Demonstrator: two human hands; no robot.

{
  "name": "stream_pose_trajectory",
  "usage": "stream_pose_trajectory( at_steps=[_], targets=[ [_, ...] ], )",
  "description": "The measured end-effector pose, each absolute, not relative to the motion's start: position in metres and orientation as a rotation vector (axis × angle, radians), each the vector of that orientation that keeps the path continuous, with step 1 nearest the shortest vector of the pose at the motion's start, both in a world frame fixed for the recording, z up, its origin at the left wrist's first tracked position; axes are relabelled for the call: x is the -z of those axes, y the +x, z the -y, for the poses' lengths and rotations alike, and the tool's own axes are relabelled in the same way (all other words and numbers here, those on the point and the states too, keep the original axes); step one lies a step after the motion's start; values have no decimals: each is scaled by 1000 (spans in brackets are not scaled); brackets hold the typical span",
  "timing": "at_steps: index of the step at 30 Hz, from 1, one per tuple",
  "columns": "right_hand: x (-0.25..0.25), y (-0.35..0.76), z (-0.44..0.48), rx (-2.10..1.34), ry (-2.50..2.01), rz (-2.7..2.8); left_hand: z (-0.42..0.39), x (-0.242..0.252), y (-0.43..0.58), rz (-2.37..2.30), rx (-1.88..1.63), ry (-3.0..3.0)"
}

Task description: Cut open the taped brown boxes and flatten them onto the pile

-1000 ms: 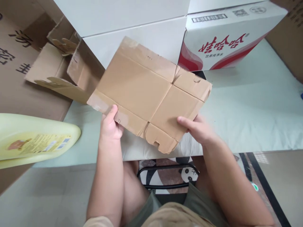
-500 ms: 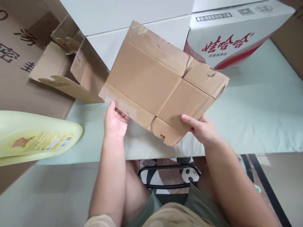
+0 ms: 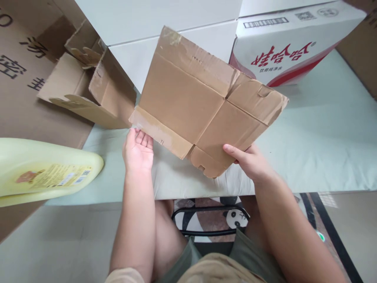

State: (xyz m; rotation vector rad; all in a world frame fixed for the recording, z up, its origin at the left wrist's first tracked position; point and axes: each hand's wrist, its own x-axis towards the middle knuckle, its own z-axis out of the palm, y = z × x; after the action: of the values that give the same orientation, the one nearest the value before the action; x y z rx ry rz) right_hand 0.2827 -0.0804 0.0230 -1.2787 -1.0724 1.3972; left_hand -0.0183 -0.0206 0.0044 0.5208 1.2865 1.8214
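A creased, partly unfolded cardboard box (image 3: pixel 182 94) with slotted flaps is held up over the green-covered table. My right hand (image 3: pixel 250 161) grips its lower right edge, thumb on the near face and fingers behind. At the lower left flap, my left hand (image 3: pixel 138 149) is turned palm up with its fingers extended beside and partly behind the flap's edge. Whether those fingertips touch the cardboard I cannot tell.
An open cardboard box (image 3: pixel 108 86) stands at the left, by a large printed carton (image 3: pixel 17 102). Near it lies a yellow bottle (image 3: pixel 53 173). White boxes (image 3: pixel 176 15) and a red-lettered white carton (image 3: pixel 282 55) line the back of the table (image 3: pixel 312 157).
My left hand has let go of the flap with its thumb and opened, shifting slightly left. The lower left flap has swung up and inward a little. My right hand keeps its grip.
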Motion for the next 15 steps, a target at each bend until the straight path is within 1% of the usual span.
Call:
stream_pose_trajectory(
  at_steps=[15],
  targets=[
    [-29,279,80,-1403,-1272,1039,20,-4,-23,-1229,-1875,544]
  ],
)
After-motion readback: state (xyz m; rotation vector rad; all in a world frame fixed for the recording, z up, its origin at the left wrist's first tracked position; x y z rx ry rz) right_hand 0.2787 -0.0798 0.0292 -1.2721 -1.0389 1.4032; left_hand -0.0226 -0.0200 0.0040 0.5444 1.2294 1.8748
